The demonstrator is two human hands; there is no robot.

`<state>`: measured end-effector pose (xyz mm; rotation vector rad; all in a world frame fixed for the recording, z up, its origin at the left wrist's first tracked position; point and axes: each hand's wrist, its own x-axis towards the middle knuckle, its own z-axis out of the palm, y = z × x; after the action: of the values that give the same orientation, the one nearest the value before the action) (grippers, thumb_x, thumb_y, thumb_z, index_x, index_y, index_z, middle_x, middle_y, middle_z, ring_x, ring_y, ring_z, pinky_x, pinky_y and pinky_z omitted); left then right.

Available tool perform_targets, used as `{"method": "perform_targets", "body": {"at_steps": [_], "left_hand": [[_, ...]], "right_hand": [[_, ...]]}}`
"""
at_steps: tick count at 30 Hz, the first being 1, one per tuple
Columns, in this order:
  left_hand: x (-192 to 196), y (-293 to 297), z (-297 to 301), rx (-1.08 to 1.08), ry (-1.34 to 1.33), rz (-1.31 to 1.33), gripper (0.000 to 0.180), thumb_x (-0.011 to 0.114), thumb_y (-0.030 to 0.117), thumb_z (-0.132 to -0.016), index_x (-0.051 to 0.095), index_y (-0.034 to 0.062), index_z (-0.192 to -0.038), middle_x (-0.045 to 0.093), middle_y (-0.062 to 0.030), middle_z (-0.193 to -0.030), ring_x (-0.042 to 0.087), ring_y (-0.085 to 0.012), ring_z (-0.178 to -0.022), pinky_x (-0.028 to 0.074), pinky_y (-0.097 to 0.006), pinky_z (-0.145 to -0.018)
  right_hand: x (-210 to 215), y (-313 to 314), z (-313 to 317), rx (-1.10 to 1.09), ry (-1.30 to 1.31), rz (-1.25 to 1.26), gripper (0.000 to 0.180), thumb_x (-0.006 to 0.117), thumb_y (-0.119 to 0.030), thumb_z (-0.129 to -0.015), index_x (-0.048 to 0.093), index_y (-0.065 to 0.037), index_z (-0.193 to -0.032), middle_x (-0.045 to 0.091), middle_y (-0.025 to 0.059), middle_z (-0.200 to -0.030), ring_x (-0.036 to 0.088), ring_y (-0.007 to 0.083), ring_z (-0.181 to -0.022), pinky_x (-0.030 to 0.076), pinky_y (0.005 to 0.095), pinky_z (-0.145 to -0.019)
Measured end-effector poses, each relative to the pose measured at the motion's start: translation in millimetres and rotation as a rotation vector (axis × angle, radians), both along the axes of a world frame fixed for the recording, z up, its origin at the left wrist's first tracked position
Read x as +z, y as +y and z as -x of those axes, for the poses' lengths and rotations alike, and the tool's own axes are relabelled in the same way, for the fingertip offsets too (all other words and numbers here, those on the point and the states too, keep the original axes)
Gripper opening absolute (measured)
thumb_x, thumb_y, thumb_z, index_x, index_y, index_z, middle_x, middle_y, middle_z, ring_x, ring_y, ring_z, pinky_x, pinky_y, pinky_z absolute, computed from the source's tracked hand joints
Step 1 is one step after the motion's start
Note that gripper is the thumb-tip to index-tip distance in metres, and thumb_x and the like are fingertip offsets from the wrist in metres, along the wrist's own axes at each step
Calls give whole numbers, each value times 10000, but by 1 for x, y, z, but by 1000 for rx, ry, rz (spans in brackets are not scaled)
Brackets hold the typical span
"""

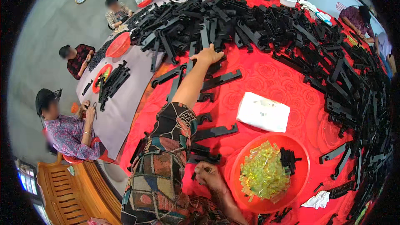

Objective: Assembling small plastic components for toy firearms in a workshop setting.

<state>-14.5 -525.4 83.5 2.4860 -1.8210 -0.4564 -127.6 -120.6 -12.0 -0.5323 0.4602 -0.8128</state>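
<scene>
My left arm, in a patterned sleeve, stretches forward over the red table. My left hand (208, 55) is at the near edge of a big heap of long black plastic parts (183, 27). Its thumb and index finger are spread apart beside a flat black bar (204, 35); the other fingertips are partly hidden. Nearer me, my right hand (209, 176) rests low over the table with curled fingers. A small dark piece (193, 176) shows at its fingertips, too small to identify. Beside it, a hooked black part (214, 132) lies on the cloth.
A red basin (305, 171) of yellow-green clear pieces (264, 171) and a black part stands right of my right hand. Behind it lies a white tissue pack (263, 111). Black parts line the right side. Several people sit around the table, one with scissors (95, 109) at the left.
</scene>
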Motion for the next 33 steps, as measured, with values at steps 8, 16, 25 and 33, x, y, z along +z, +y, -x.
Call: {"method": "perform_targets", "body": {"at_steps": [8,16,25,33], "left_hand": [[-12,81,-26,-171,17,53,841,465,684,-721,327,106,-1316,520,-214,-1211,490,-359,-1140,361,-597,-857],[-15,178,-17,-253,48,22,873,554,598,-724,224,122,-1377,363,-156,-1365,438,-386,-1183,296,-637,-915],[-34,250,-34,-381,128,192,806,488,589,-788,247,73,-1357,451,-249,-1240,468,-419,-1119,384,-502,-916],[34,255,2,-728,-194,295,715,585,608,-720,512,62,-1176,520,-201,-1131,489,-392,-1036,351,-537,-895]], "right_hand": [[5,-11,-5,125,88,102,222,588,-142,-857,475,-94,-672,400,-41,-505,334,42,-390,259,212,-353],[2,-14,-2,164,29,186,179,579,-128,-870,499,-57,-726,391,-41,-508,329,35,-395,279,194,-376],[17,-7,-1,334,155,292,196,630,-164,-832,520,-69,-700,416,-54,-510,322,30,-398,249,193,-376],[8,-10,2,409,113,288,236,645,-217,-830,505,-101,-680,366,-79,-497,292,29,-378,214,210,-348]]}}
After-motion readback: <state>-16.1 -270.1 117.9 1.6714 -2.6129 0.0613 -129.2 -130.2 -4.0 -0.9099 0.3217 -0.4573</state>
